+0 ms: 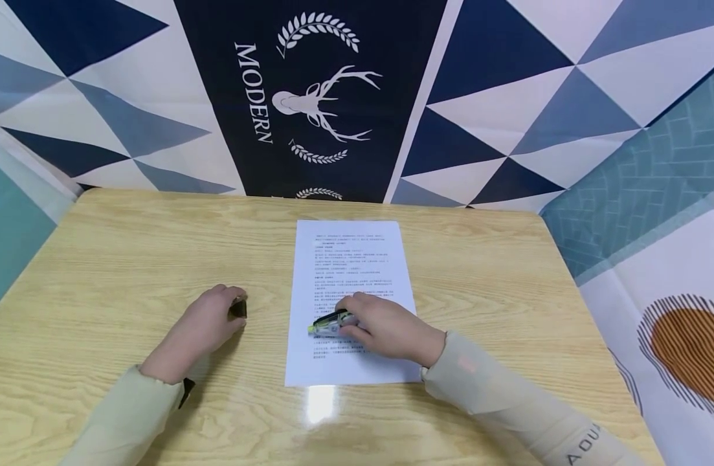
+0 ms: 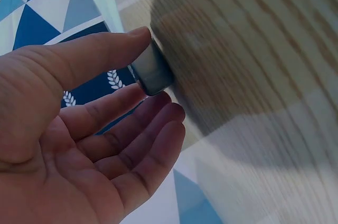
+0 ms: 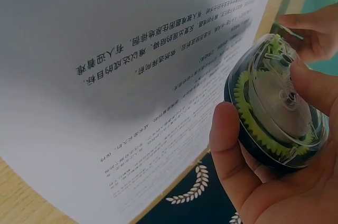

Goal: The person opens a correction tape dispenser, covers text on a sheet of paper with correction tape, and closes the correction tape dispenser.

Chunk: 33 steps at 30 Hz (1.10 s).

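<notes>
My right hand (image 1: 386, 327) grips a correction tape dispenser (image 1: 330, 323), its yellow-green tip pointing left over the lower part of a printed sheet (image 1: 362, 374). In the right wrist view the dispenser (image 3: 280, 115) shows a clear case with a yellow-green gear wheel, between thumb and fingers. Whether the tip touches the paper cannot be seen. Left of the sheet, my left hand (image 1: 205, 327) pinches a small dark, see-through cap-like piece (image 2: 153, 71) between thumb and index finger. Its other fingers are loosely bent, close above the table.
The sheet lies on a light wood-grain table (image 1: 158, 259). Behind the table hangs a cloth (image 1: 310, 175) with triangles and a deer-head print. Patterned fabric (image 1: 671, 323) lies past the right edge. A bright reflection shows on the table below the sheet.
</notes>
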{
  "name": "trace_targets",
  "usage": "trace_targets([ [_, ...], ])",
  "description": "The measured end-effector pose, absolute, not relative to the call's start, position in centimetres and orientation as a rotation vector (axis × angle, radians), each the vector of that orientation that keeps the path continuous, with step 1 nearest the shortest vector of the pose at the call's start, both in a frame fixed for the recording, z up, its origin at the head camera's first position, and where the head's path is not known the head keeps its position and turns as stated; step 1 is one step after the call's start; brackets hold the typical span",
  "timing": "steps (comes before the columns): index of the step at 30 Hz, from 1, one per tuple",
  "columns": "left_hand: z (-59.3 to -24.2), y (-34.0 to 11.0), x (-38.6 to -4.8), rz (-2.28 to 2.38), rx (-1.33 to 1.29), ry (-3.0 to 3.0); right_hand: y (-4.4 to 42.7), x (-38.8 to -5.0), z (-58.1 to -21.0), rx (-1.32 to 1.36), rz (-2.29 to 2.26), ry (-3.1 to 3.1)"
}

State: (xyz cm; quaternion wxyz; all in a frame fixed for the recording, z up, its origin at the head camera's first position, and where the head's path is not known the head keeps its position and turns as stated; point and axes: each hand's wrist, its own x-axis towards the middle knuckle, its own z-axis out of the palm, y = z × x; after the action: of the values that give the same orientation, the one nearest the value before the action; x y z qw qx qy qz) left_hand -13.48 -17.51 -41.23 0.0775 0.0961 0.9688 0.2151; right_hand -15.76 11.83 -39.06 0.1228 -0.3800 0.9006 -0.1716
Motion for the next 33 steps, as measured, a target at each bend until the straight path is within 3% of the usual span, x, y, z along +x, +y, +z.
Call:
trace_targets([
  [20, -41.1, -17.3, -13.3, 0.689, 0.258, 2.890, 11.7, -15.8, -39.0, -1.050, -0.535, 2.619],
  [33, -40.5, -15.1, -12.6, 0.811, 0.375, 2.922, 11.9, -15.7, -38.9, -1.039, -0.547, 2.619],
])
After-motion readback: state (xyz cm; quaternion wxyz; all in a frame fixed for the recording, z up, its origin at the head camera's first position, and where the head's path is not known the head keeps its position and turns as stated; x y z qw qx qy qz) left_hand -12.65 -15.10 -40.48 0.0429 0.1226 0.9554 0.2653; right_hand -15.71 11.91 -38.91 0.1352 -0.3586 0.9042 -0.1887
